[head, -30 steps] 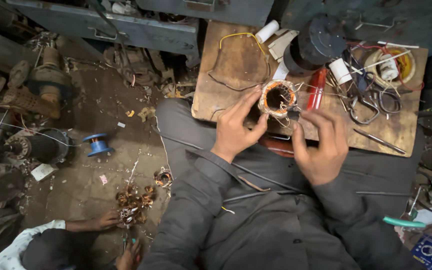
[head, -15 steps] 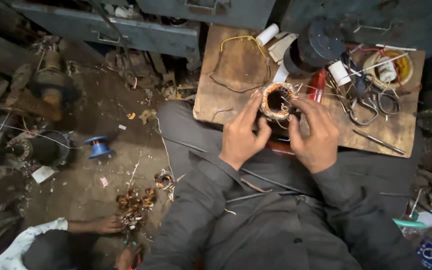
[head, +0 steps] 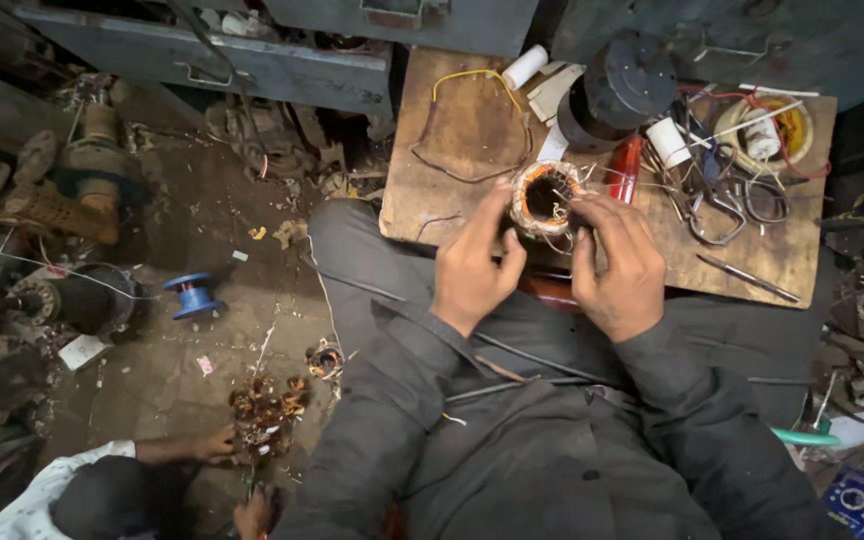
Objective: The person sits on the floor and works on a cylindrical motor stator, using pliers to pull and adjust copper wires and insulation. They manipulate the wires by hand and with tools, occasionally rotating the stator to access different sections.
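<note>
Stator (head: 546, 197) sits at the near edge of the wooden table (head: 452, 150), ringed with copper winding and loose wire ends. Left hand (head: 472, 268) cups its left side, thumb and fingers closed against the ring to steady it. Right hand (head: 620, 262) reaches in from the right, fingertips pinched together on a fine wire at the rim; exactly which strand is too small to tell.

Doing this well probably means keeping the left grip firm so the stator does not roll, while the right works one strand at a time with short pulls, so the thin wire neither kinks nor snaps. Scissors (head: 722, 205), a red tool (head: 624, 168) and a white tape roll (head: 668, 142) lie just beside the right hand, within reach. Lower left, another person's hand (head: 214, 440) rests on a pile of copper coils (head: 267, 405) on the floor.
</note>
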